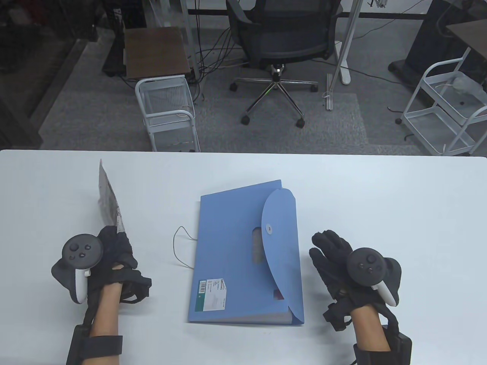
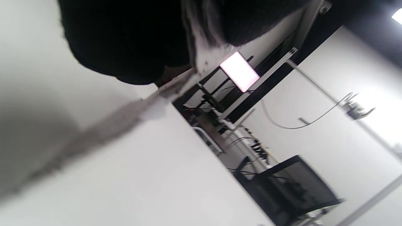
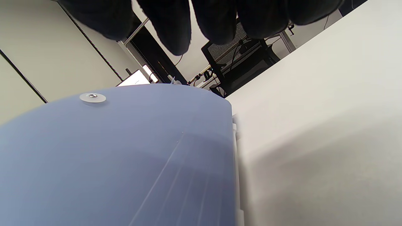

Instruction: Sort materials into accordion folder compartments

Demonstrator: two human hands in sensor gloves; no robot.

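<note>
At the middle of the white bench [image 1: 380,182] lies a blue accordion folder [image 1: 232,262], flat, with its rounded flap [image 1: 279,243] folded over the right side and a small round button [image 1: 269,229] on the flap. A thin elastic cord [image 1: 180,247] loops loose on the bench just left of the folder, so the fastening looks undone, though the flap itself is down. My left hand [image 1: 114,251], well to the left of the folder, pinches a printed sheet of paper [image 1: 108,197] by its near end; the sheet stands up on edge and leans away from me. My right hand [image 1: 329,253] rests just beside the folder's right edge, fingers fairly straight and holding nothing; the right wrist view shows the fingertips [image 3: 176,28] hanging above the flap without touching it. I judge the sorting is at its start: one sheet is picked up, but no compartment is open to take it. The next move likely calls for my right hand to catch the flap's curved edge and swing it back, then spread the pockets so the sheet can slide in without buckling.
</note>
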